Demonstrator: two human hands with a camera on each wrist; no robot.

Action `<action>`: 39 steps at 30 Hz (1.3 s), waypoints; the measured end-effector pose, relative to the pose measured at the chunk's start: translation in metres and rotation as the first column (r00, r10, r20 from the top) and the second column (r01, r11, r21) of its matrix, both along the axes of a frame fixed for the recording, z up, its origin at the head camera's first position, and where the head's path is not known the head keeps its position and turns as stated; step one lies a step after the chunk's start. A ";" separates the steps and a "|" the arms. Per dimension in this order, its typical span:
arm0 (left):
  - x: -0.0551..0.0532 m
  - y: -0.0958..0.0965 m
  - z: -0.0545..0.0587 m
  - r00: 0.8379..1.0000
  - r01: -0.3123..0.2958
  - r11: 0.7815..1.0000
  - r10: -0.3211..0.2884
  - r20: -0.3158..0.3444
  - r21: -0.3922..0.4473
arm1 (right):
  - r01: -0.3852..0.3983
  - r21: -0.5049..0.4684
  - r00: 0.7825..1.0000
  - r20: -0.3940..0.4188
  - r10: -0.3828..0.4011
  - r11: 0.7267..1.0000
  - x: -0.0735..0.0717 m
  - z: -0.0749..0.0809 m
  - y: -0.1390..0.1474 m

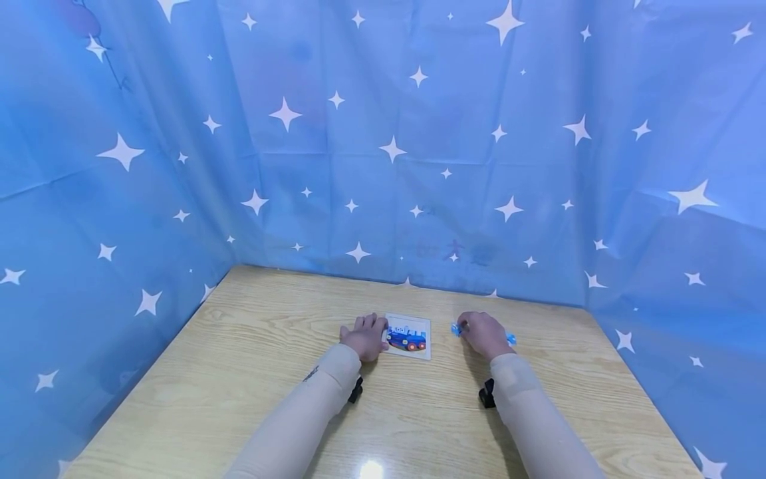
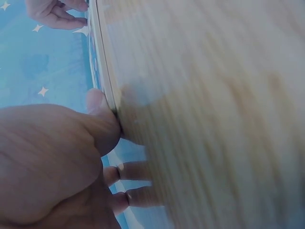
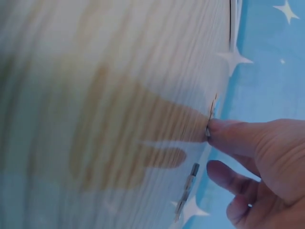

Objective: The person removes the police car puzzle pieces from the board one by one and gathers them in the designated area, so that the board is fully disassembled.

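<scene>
Board (image 1: 408,336) flat on tabletop (image 1: 269,386), left edge touched by loose, unclasped left grip (image 1: 366,338); blue piece (image 1: 456,330) pinched in right grip (image 1: 485,334), second piece (image 1: 511,339) just beside that grip.

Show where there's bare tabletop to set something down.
Free: pale wooden tabletop left of the left hand and right of the cream right sleeve, each toward the blue starry curtain. Crowded: around the white rectangular train card by the left hand, and small blue pieces by the right hand.
</scene>
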State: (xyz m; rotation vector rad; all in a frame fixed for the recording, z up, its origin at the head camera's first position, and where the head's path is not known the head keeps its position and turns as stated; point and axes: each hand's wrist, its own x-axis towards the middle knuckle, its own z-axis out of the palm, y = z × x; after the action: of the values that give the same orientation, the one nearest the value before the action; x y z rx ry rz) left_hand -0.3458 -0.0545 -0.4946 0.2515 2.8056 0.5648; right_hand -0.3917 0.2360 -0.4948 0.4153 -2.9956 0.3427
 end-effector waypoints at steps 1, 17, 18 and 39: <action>0.000 0.000 0.000 1.000 -0.002 1.000 0.002 0.001 0.000 | 0.003 0.003 1.000 -0.001 -0.003 1.000 -0.001 0.000 -0.001; -0.001 0.006 0.001 1.000 -0.029 0.999 0.029 -0.008 -0.031 | -0.117 -0.082 0.991 0.061 0.122 0.990 0.020 0.013 -0.046; -0.001 0.006 0.001 1.000 -0.030 0.999 0.029 -0.009 -0.029 | -0.123 -0.103 0.987 0.092 0.133 0.987 0.021 0.013 -0.050; 0.003 0.007 0.004 0.997 0.042 0.996 -0.047 -0.063 -0.081 | -0.088 -0.189 0.969 0.213 0.128 0.978 0.021 0.003 -0.070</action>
State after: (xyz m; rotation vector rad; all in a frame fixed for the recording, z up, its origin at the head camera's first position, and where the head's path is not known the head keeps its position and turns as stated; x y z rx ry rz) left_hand -0.3425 -0.0474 -0.4908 0.3213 2.8691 0.4412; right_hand -0.3704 0.1665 -0.4916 0.5582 -3.1270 0.7071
